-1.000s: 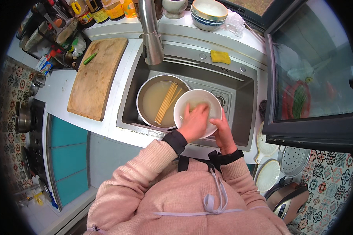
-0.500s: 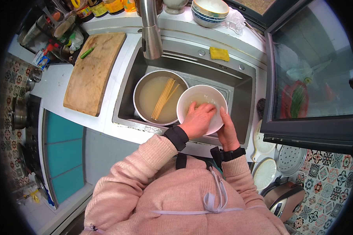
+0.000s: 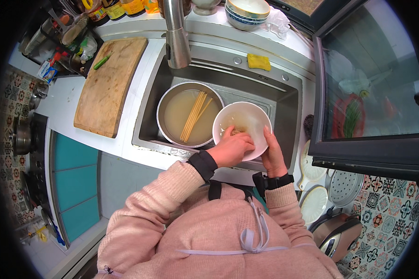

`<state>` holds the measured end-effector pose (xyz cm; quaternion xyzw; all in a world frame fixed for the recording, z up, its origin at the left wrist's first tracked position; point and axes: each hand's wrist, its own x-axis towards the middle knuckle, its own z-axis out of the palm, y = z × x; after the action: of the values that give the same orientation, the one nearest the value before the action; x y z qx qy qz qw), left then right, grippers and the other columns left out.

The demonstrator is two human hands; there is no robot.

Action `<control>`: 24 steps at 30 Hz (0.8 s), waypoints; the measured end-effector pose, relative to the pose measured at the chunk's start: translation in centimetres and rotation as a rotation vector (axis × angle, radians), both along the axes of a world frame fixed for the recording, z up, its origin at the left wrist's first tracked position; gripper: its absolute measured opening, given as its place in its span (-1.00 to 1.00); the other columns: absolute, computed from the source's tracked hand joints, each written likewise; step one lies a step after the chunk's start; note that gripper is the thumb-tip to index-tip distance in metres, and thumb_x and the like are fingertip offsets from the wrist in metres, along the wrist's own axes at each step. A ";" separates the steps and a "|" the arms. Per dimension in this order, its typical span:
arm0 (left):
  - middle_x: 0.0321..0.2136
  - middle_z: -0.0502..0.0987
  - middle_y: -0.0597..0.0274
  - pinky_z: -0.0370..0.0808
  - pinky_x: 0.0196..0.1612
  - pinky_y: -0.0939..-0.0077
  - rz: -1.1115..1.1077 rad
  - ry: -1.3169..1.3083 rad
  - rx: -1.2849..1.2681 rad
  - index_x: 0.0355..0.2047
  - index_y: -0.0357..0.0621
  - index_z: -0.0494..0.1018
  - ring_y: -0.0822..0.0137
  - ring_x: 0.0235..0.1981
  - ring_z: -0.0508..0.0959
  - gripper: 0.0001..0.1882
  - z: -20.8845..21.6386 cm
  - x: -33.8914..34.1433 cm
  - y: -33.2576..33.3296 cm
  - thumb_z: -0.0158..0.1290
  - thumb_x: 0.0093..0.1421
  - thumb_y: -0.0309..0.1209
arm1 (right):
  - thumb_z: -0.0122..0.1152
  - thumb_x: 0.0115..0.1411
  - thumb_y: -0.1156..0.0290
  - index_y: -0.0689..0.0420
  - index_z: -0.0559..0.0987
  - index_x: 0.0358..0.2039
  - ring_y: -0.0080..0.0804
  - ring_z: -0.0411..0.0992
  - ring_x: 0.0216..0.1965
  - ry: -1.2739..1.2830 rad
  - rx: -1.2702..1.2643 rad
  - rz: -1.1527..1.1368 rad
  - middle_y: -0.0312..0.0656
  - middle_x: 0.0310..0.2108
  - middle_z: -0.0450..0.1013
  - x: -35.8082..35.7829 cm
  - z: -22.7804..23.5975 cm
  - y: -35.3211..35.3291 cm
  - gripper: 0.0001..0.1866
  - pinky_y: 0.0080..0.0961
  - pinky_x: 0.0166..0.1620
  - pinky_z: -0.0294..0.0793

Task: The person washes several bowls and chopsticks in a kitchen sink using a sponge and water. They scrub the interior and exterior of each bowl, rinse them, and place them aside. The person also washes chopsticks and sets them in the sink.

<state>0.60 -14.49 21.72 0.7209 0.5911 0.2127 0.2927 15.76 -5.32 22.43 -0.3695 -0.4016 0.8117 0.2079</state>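
Observation:
Over the right part of the sink, a white bowl (image 3: 260, 109) is tilted a little. It contains cloudy liquid and a small brownish clump (image 3: 239, 129) of a kind I cannot make out. My left hand (image 3: 235, 148) reaches into the bowl, fingers curled together at the clump; what they grasp is partly hidden. At the bowl's right side, my right hand (image 3: 274, 156) grips the wall, thumb near the rim. Left of the bowl, a round metal pot (image 3: 162, 122) holds murky water, with several chopsticks (image 3: 194, 116) lying in it.
The pot stands in the steel sink (image 3: 142, 123) under a faucet (image 3: 178, 49). A wooden cutting board (image 3: 109, 88) bearing a green pepper (image 3: 102, 62) lies to the left. A yellow cloth (image 3: 259, 62) rests on the sink's back ledge. An open window pane (image 3: 368, 83) juts in at right.
My left hand has drawn back slightly toward me inside the bowl, so the brownish clump shows more. The bowl has shifted slightly right, still in my right hand.

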 end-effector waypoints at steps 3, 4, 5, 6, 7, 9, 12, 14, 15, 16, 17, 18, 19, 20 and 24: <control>-0.06 0.50 0.37 -0.01 0.25 -0.22 -0.016 -0.012 -0.019 -0.12 0.06 0.55 0.31 0.14 0.37 -0.64 0.2 -0.4 -0.3 0.02 0.06 -0.54 | 0.03 0.34 0.06 0.04 0.23 0.28 -0.51 0.34 0.06 0.003 -0.001 -0.003 -0.26 0.09 0.34 0.1 -0.1 0.0 -0.41 -0.53 0.08 0.37; -0.07 0.51 0.38 -0.02 0.25 -0.25 0.015 -0.046 0.019 -0.13 0.07 0.56 0.30 0.14 0.36 -0.63 0.2 -0.3 -0.2 0.03 0.04 -0.56 | 0.03 0.34 0.06 0.04 0.24 0.27 -0.51 0.34 0.06 0.007 -0.005 -0.006 -0.26 0.09 0.34 0.1 -0.1 0.0 -0.41 -0.53 0.08 0.37; -0.07 0.52 0.38 -0.04 0.25 -0.28 0.048 -0.078 0.056 -0.14 0.07 0.57 0.29 0.15 0.36 -0.61 0.1 -0.2 -0.1 0.04 0.01 -0.57 | 0.03 0.33 0.06 0.04 0.24 0.27 -0.51 0.34 0.06 0.012 -0.011 -0.007 -0.26 0.08 0.35 0.0 -0.1 0.0 -0.42 -0.53 0.08 0.37; -0.07 0.52 0.39 -0.05 0.25 -0.29 0.080 -0.086 0.076 -0.13 0.08 0.57 0.29 0.16 0.35 -0.60 0.1 0.1 -0.1 0.04 0.01 -0.57 | 0.03 0.33 0.06 0.04 0.24 0.27 -0.51 0.34 0.07 0.012 -0.004 -0.001 -0.26 0.09 0.34 -0.1 0.0 0.0 -0.42 -0.53 0.08 0.37; -0.06 0.52 0.40 -0.05 0.25 -0.30 0.109 -0.095 0.096 -0.12 0.09 0.57 0.29 0.16 0.35 -0.59 0.1 0.5 0.1 0.04 0.01 -0.57 | 0.03 0.34 0.06 0.04 0.24 0.27 -0.51 0.34 0.07 0.011 0.003 0.003 -0.26 0.09 0.34 0.0 0.1 0.1 -0.42 -0.52 0.08 0.37; -0.04 0.51 0.41 -0.05 0.26 -0.30 0.087 -0.089 0.087 -0.10 0.11 0.56 0.28 0.16 0.35 -0.58 0.0 0.5 0.2 0.03 0.02 -0.57 | 0.03 0.34 0.07 0.05 0.24 0.27 -0.50 0.33 0.08 0.011 0.020 -0.001 -0.26 0.09 0.34 0.1 0.5 0.2 -0.42 -0.51 0.09 0.36; -0.01 0.49 0.42 -0.02 0.25 -0.27 -0.005 -0.052 0.008 -0.07 0.14 0.54 0.27 0.16 0.35 -0.58 0.0 -0.5 -0.1 0.02 0.06 -0.56 | 0.03 0.34 0.08 0.06 0.25 0.26 -0.49 0.32 0.08 0.012 0.020 0.002 -0.26 0.09 0.34 0.1 0.6 -0.1 -0.43 -0.51 0.10 0.34; -0.02 0.49 0.41 0.02 0.24 -0.23 -0.024 -0.039 -0.022 -0.06 0.15 0.52 0.28 0.14 0.37 -0.60 0.1 -0.9 -0.1 -0.01 0.11 -0.55 | 0.02 0.35 0.08 0.07 0.25 0.26 -0.49 0.31 0.09 0.006 0.001 0.000 -0.26 0.09 0.34 0.1 0.7 -0.3 -0.44 -0.51 0.11 0.33; -0.02 0.49 0.42 0.01 0.24 -0.22 0.015 -0.061 0.017 -0.06 0.15 0.53 0.28 0.14 0.37 -0.60 0.1 -0.7 -0.1 -0.01 0.11 -0.55 | 0.02 0.35 0.09 0.07 0.26 0.26 -0.49 0.31 0.09 0.012 0.008 -0.001 -0.26 0.09 0.34 0.0 0.7 -0.2 -0.44 -0.51 0.11 0.32; -0.02 0.49 0.42 0.01 0.25 -0.22 0.053 -0.085 0.057 -0.07 0.15 0.53 0.28 0.14 0.37 -0.60 0.2 -0.4 -0.2 -0.01 0.11 -0.55 | 0.02 0.35 0.09 0.07 0.26 0.26 -0.50 0.31 0.09 0.018 0.015 -0.002 -0.26 0.09 0.34 -0.1 0.6 -0.1 -0.45 -0.52 0.12 0.31; -0.02 0.49 0.42 0.00 0.25 -0.22 0.092 -0.107 0.095 -0.07 0.16 0.54 0.28 0.14 0.36 -0.61 0.2 -0.1 -0.2 -0.01 0.11 -0.55 | 0.02 0.35 0.10 0.07 0.26 0.25 -0.50 0.31 0.09 0.052 0.032 0.003 -0.26 0.09 0.34 -0.1 0.5 -0.1 -0.45 -0.52 0.12 0.31; -0.02 0.49 0.43 0.00 0.25 -0.22 0.088 -0.101 0.096 -0.07 0.16 0.54 0.28 0.14 0.36 -0.61 0.2 0.0 -0.2 -0.01 0.12 -0.55 | 0.02 0.35 0.10 0.07 0.27 0.25 -0.50 0.30 0.09 0.023 0.018 -0.002 -0.26 0.09 0.34 -0.1 0.5 0.0 -0.46 -0.52 0.13 0.30; -0.02 0.50 0.43 0.00 0.25 -0.21 0.084 -0.095 0.097 -0.07 0.16 0.54 0.28 0.14 0.36 -0.61 0.1 0.0 -0.2 -0.01 0.12 -0.54 | 0.02 0.35 0.11 0.07 0.27 0.25 -0.50 0.30 0.09 0.023 0.016 -0.001 -0.26 0.09 0.34 -0.1 0.4 0.1 -0.46 -0.52 0.13 0.30; -0.02 0.50 0.43 0.01 0.24 -0.21 0.080 -0.085 0.086 -0.07 0.17 0.54 0.28 0.14 0.36 -0.61 0.1 0.1 -0.1 -0.01 0.12 -0.54 | 0.02 0.35 0.11 0.07 0.27 0.25 -0.50 0.30 0.09 0.056 0.028 0.012 -0.26 0.09 0.34 -0.1 0.4 0.2 -0.47 -0.52 0.13 0.30; -0.01 0.49 0.40 0.02 0.23 -0.13 0.009 -0.107 0.037 -0.06 0.15 0.54 0.25 0.14 0.35 -0.60 0.0 -0.8 -0.2 0.00 0.10 -0.53 | 0.02 0.35 0.13 0.07 0.28 0.24 -0.50 0.30 0.10 0.021 -0.010 -0.002 -0.27 0.09 0.34 -0.2 0.3 0.1 -0.48 -0.51 0.13 0.31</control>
<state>-0.25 -14.66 21.68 0.7112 0.5737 0.2630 0.3096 15.60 -5.26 22.74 -0.3623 -0.3950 0.8174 0.2108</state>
